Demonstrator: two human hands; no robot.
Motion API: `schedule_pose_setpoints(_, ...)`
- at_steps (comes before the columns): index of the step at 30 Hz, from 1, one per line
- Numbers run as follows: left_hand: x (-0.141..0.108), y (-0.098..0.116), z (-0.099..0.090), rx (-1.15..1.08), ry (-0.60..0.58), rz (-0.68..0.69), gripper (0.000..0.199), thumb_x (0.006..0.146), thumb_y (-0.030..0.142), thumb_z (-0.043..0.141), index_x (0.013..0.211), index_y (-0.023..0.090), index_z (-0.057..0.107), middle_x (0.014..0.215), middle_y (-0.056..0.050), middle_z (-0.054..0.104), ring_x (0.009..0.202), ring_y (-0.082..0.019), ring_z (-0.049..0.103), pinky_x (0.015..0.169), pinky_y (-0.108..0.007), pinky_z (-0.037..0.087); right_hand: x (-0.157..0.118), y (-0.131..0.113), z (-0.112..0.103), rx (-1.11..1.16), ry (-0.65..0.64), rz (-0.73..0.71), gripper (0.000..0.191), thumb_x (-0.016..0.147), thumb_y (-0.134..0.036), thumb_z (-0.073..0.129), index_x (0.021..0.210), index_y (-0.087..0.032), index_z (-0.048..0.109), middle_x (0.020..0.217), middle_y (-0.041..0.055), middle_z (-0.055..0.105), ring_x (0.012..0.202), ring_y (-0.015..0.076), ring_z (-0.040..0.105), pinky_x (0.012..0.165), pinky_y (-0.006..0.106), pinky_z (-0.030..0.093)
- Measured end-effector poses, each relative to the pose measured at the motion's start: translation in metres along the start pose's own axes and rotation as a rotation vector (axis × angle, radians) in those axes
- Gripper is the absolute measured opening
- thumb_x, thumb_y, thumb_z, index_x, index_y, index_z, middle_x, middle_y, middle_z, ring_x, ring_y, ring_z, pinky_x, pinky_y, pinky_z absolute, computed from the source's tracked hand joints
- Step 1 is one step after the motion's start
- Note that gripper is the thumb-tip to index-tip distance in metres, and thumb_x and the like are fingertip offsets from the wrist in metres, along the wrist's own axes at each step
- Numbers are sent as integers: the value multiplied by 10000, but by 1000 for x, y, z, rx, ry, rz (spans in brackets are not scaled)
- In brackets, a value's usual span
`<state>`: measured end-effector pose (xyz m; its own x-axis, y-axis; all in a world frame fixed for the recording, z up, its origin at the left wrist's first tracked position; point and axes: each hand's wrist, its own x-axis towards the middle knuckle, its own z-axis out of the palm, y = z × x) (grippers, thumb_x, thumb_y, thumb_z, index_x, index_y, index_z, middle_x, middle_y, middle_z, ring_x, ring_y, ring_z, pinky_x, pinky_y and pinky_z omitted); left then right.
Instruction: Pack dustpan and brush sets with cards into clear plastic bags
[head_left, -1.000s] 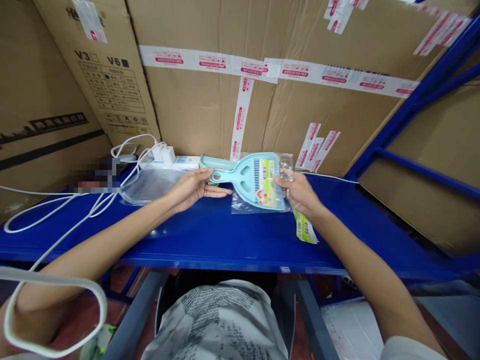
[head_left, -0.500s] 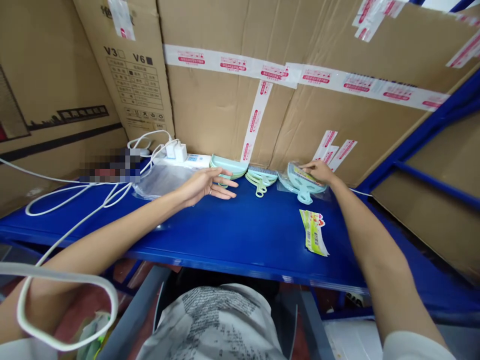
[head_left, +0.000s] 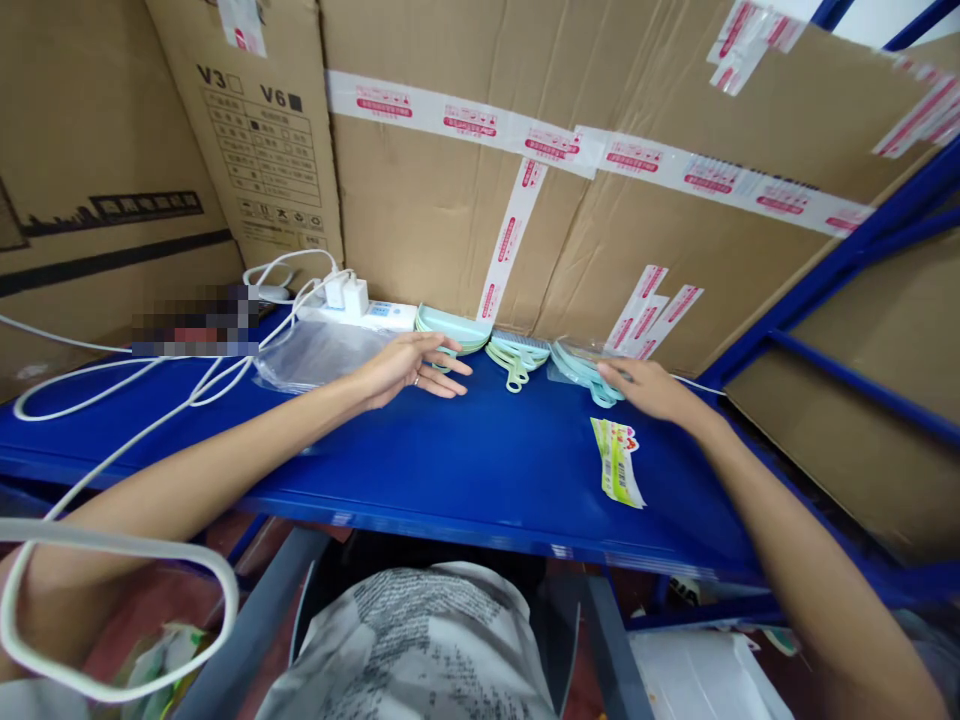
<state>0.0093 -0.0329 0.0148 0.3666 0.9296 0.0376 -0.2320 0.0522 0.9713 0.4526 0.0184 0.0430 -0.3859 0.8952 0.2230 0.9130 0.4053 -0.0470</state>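
Head view, wrapped dustpan (head_left: 576,362): lying right of centre, handle (head_left: 604,395) pointing lower right.
Right hand (head_left: 646,388): nearer, overlapping its right side; gripping, can't tell.
Left hand (head_left: 401,368): standing open, gripping nothing.

Room across the middle tabletop (head_left: 450,460) — dustpans (head_left: 454,328) (and cardboard (head_left: 420,220)) block behind.
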Motion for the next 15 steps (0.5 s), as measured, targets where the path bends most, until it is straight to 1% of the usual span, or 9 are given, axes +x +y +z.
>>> schedule_pose_setpoints(1,0,-1,0,2,-1,-1,262,1054,328,562,1118,104,682,1097,-256,811,842,-370,833,731,-461,691,-12,-3,5,-13,-2,-50,650,1086,-642,361,1439,-231,719,1454,122,711,1353,363,668,1173,524,497)
schedule_pose_setpoints(3,1,-2,-1,11,3,-6,271,1047,337,579,1128,101,685,1108,-264,807,842,-373,832,726,-461,690,-24,-5,18,-47,10,-107,638,1092,-593,370,1551,-224,617,1559,130,623,1459,365,582,1231,562,448)
schedule_pose_setpoints(5,1,-3,-1,20,8,-10,277,1043,344,588,1131,101,687,1117,-263,805,848,-371,833,731,-459,689,-24,-4,32,-72,16,-135,629,1101,-522,359,1600,-191,551,1574,163,599,1496,372,539,1245,595,427)
schedule_pose_setpoints(8,1,-2,-1,27,9,-2,276,1038,354,594,1122,109,691,1122,-250,809,858,-362,833,748,-460,690,-14,0,46,-78,19,-171,610,1105,-442,332,1609,-161,526,1565,197,599,1509,374,521,1266,629,383)
schedule_pose_setpoints(11,1,-2,0,39,14,-2,267,1033,353,600,1115,115,688,1110,-241,812,852,-359,833,745,-461,690,-14,-1,48,-80,25,-142,614,1104,-446,337,1623,-165,505,1591,192,578,1540,364,482,1289,615,348)
schedule_pose_setpoints(13,0,-2,2,50,23,-8,259,1022,351,612,1104,115,682,1094,-237,814,839,-355,832,735,-457,688,-18,-5,43,-74,29,-108,637,1095,-496,370,1622,-164,505,1602,187,570,1554,370,461,1287,597,358)
schedule_pose_setpoints(15,1,-1,1,82,46,15,244,1008,338,622,1101,119,675,1066,-221,817,818,-338,829,717,-442,681,-20,-12,34,-65,72,-85,653,1085,-532,389,1585,-144,548,1592,200,577,1546,388,467,1278,589,372)
